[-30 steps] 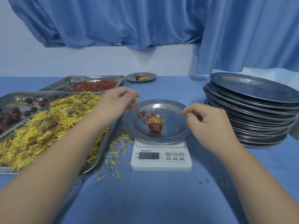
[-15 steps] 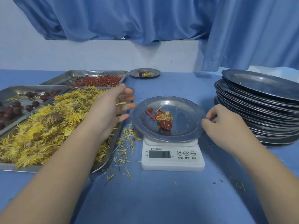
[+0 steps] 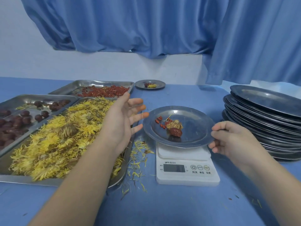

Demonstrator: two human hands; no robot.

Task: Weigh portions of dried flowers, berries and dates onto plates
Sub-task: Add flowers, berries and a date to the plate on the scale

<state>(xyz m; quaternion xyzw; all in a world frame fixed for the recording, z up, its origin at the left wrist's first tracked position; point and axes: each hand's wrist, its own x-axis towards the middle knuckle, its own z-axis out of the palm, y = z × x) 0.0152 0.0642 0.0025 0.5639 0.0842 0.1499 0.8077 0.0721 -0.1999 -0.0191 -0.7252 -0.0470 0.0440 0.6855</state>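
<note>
Blue curtains (image 3: 146, 30) hang behind a counter (image 3: 162, 206) draped in blue cloth. At its nine o'clock side sit steel trays (image 3: 32, 180): dates (image 3: 17, 121) farthest left, dried flowers (image 3: 53, 141) next, berries (image 3: 104, 92) at eleven o'clock.

The left hand (image 3: 120, 121) hovers over the flower tray's right edge. Its fingers (image 3: 138, 114) are spread wide and hold nothing, just short of the nine o'clock rim of the plate (image 3: 195, 128) on the scale (image 3: 187, 168).

A small portion (image 3: 175, 128) lies on the plate: one date, one flower and a few berries. The scale's readout is too blurred to read.

The right hand (image 3: 234, 141) pinches the plate's three o'clock rim, thumb above and other fingers beneath. A stack of plates (image 3: 267, 124) stands beyond it.

The step looks like taking the weighed plate off. The left fingers should support the free rim. Lift straight up and level, so the light petals and round date do not slide. It probably goes near the filled plate (image 3: 140, 84) at twelve o'clock.
</note>
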